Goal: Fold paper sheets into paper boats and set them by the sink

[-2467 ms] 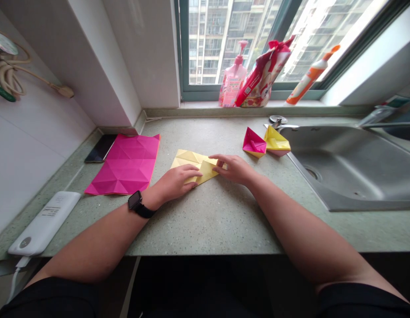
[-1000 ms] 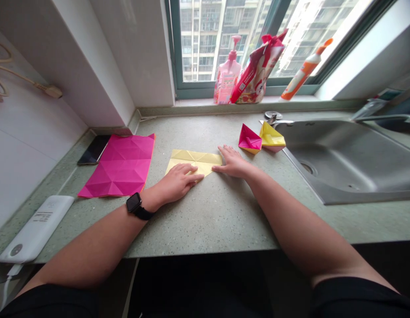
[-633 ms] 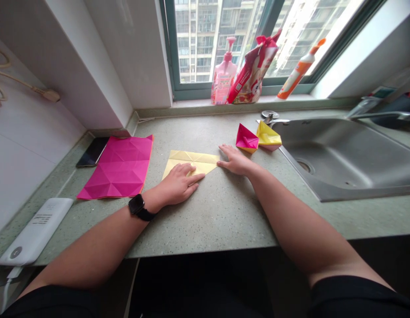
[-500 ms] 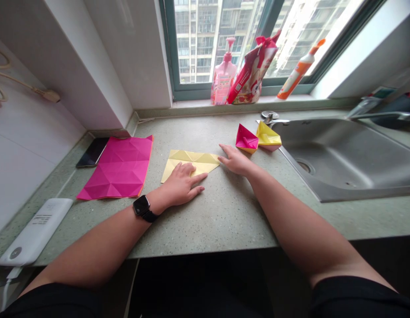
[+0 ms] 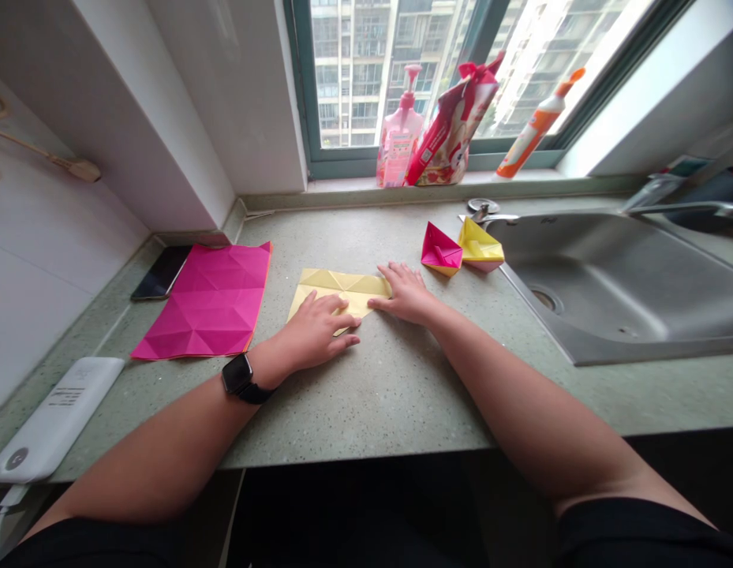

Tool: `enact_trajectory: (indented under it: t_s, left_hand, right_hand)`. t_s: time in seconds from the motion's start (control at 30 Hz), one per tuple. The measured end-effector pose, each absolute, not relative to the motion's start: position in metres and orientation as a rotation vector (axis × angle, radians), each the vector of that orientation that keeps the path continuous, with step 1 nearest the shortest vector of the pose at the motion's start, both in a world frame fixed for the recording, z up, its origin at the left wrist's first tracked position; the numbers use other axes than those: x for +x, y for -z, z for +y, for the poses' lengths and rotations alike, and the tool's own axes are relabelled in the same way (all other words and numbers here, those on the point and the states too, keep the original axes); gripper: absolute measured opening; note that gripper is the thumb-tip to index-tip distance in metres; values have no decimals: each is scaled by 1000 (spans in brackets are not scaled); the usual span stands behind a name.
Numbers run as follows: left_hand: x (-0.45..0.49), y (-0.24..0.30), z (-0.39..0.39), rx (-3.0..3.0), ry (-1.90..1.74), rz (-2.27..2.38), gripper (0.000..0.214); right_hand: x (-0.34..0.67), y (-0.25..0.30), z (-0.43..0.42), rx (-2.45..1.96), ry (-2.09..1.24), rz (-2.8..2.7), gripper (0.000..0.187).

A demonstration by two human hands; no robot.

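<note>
A pale yellow sheet of folded paper (image 5: 336, 282) lies flat on the counter, marked with triangular creases. My left hand (image 5: 319, 325) rests on its lower left part, fingers spread and palm down. On the paper's right end lies my right hand (image 5: 406, 293), its fingers also stretched out; that corner is hidden beneath it. Just beyond this hand stand a pink folded-paper boat (image 5: 442, 250) and a yellow one (image 5: 480, 246), side by side. Creased magenta paper (image 5: 209, 304) with an orange edge lies left of my left hand.
A steel sink (image 5: 638, 284) is set into the counter at right. At left are a phone (image 5: 161, 273) partly under the magenta paper and a white power bank (image 5: 58, 418) with a cable. A pump bottle (image 5: 398, 142), a red bag (image 5: 454, 126) and an orange-white bottle (image 5: 537, 130) line the windowsill.
My right hand has moved left, further onto the yellow paper's right end. My left hand has shifted slightly left and toward me.
</note>
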State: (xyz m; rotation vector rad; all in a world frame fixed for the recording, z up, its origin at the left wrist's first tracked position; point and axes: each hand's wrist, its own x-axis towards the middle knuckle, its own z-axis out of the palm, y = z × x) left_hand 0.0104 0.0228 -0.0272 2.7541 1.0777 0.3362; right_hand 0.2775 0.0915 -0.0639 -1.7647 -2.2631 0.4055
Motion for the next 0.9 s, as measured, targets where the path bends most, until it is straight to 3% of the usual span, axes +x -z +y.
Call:
enact_trajectory:
  t_s: [0.43, 0.6, 0.73, 0.9]
  left_hand:
    - [-18, 8, 24, 2771, -255, 919, 16]
    - [-35, 8, 42, 2749, -396, 739, 12]
    - [-46, 16, 56, 2713, -551, 793, 34]
    - [-45, 20, 57, 2725, -510, 813, 21]
  right_hand:
    - [281, 63, 94, -1768, -391, -2299, 96]
    - [282, 62, 95, -1794, -408, -2304, 97]
    - [284, 66, 97, -1728, -397, -2281, 98]
    - [284, 62, 94, -1604, -329, -2247, 78]
